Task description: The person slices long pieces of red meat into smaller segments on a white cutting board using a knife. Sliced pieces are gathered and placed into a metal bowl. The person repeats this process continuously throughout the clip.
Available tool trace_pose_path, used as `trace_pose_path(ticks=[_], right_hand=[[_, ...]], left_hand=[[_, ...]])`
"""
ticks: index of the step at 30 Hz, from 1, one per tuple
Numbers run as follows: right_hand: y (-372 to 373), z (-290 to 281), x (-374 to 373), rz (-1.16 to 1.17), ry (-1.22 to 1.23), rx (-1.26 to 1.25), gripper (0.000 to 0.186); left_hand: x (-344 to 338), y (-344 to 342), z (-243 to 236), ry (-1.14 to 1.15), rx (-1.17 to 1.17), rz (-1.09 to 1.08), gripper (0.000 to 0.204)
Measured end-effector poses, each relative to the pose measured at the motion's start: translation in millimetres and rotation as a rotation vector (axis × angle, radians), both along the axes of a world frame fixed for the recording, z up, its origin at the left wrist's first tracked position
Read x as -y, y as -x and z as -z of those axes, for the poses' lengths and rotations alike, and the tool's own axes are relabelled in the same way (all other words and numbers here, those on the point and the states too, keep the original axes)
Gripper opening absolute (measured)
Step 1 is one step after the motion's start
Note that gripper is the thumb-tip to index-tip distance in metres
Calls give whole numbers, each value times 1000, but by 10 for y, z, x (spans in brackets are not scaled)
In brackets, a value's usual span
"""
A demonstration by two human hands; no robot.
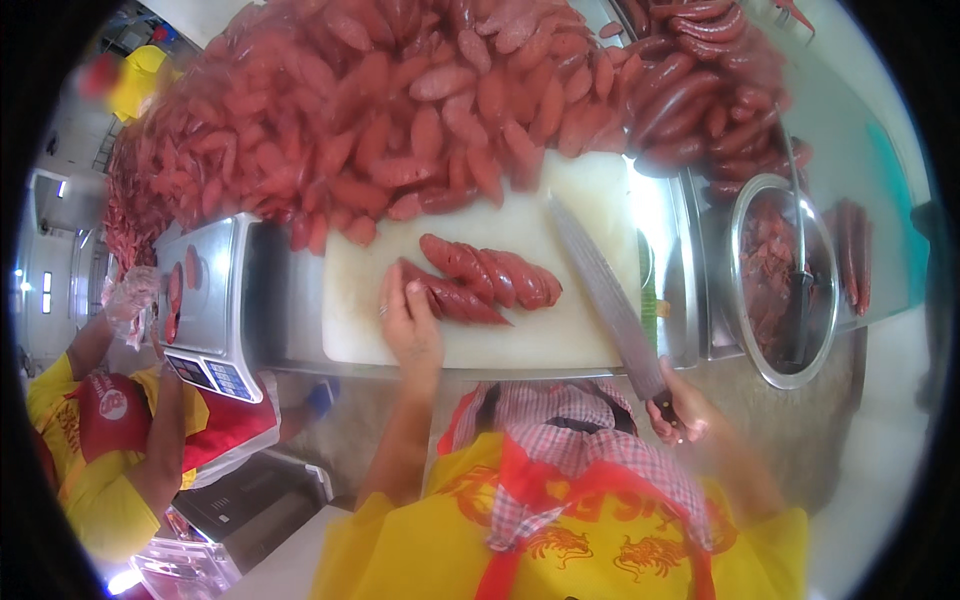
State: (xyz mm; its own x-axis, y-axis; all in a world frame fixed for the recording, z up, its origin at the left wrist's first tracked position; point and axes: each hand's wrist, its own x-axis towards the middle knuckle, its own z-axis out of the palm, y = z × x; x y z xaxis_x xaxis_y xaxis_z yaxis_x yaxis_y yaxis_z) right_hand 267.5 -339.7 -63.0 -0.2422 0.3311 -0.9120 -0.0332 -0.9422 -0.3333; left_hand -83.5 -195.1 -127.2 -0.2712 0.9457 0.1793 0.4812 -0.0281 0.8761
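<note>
On the white cutting board point(480, 345), red sausage lies sliced on a slant in two rows. My left hand point(414, 330) is closed on the left end of the nearer row point(462, 298), thumb and fingers pressed to it. The farther row point(495, 272) rests just beside that one. My right hand point(682, 405) holds the black handle of a long knife point(600, 290); its blade points forward over the board's right part, apart from the slices.
A large heap of cut sausage point(400, 100) backs the board, with whole sausages point(690, 90) at right. A metal scale point(205, 270) stands left, a steel bowl point(770, 280) of scraps right. Co-workers in yellow shirts point(120, 470) are at the left, one's gloved hand point(133, 300) near the scale.
</note>
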Motion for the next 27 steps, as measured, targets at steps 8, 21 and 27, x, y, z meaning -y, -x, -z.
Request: trace_pose_path(ticks=[8, 21, 27], right_hand=[[277, 66, -354, -265, -36, -80, 79], [649, -897, -2072, -173, -651, 322, 83], [972, -838, -3390, 215, -964, 527, 76]], left_hand=[[71, -658, -188, -105, -91, -15, 79], [-2247, -1247, -919, -741, 135, 90, 64], [-3914, -1183, -1558, -212, -708, -114, 78]])
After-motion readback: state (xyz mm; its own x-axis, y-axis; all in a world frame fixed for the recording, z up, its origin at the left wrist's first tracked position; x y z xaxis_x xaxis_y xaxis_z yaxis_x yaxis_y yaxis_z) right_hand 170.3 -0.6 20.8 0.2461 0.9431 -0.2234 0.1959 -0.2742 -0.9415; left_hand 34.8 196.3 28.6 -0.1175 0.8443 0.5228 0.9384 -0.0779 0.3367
